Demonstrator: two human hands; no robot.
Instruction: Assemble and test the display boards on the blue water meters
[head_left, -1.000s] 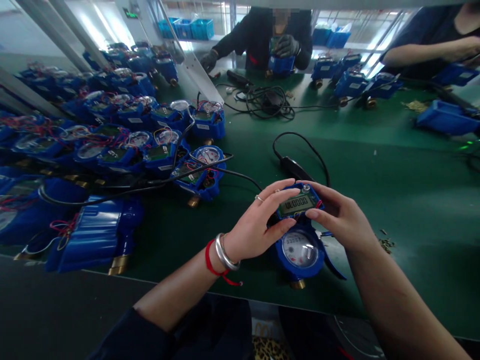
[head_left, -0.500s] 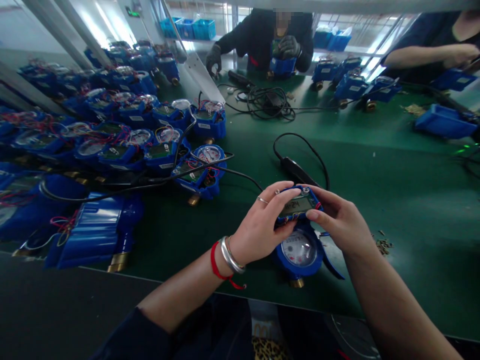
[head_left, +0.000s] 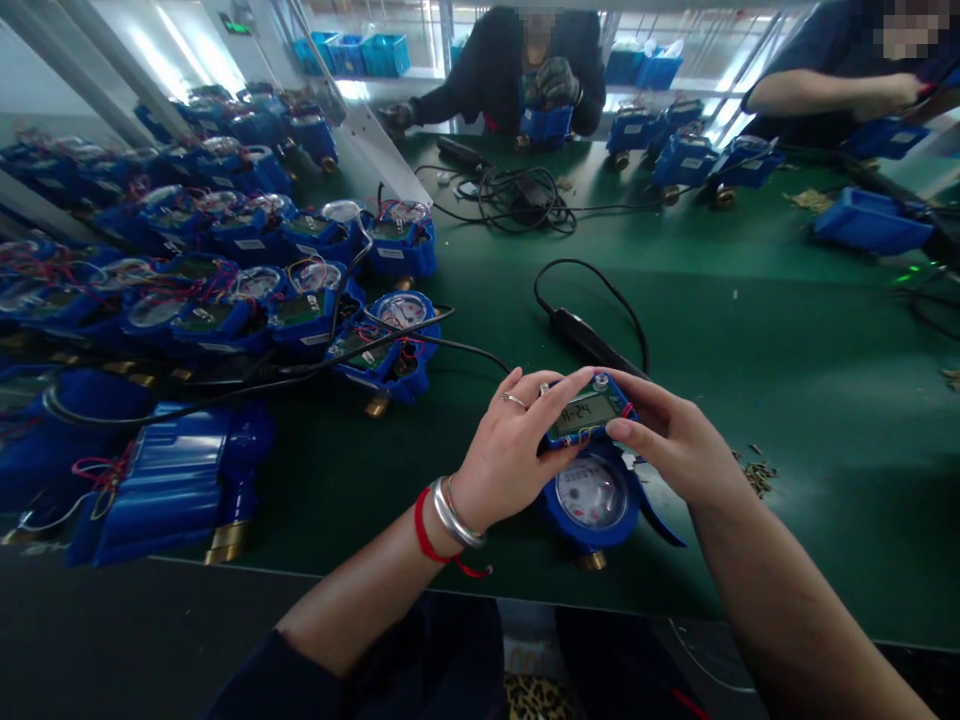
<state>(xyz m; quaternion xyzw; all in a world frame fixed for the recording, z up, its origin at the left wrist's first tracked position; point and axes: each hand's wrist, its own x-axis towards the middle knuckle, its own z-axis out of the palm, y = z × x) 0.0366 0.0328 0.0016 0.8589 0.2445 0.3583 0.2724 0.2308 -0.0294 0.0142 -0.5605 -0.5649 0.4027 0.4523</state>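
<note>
A blue water meter (head_left: 591,498) with a round clear dial and a brass end sits on the green table near its front edge. Its upper part carries a circuit board with a small display (head_left: 589,411) that reads something like "A-24". My left hand (head_left: 517,440) is closed on the left side of this display part, the index finger along its top. From the right, my right hand (head_left: 667,435) grips the same part, thumb at its lower right corner by red wires. A blue cover hangs open beside the dial, below my right hand.
Rows of blue meters (head_left: 247,290) with loose wires fill the left side. A black handheld device (head_left: 589,338) and its cable lie just beyond my hands. Small screws (head_left: 759,474) are heaped at right. Two co-workers sit across the table, near a cable tangle (head_left: 525,195) and a blue bin (head_left: 870,220).
My left index finger has shifted up, so more of the display shows. The view has turned slightly right. The co-worker opposite has moved a gloved hand outward along the table.
</note>
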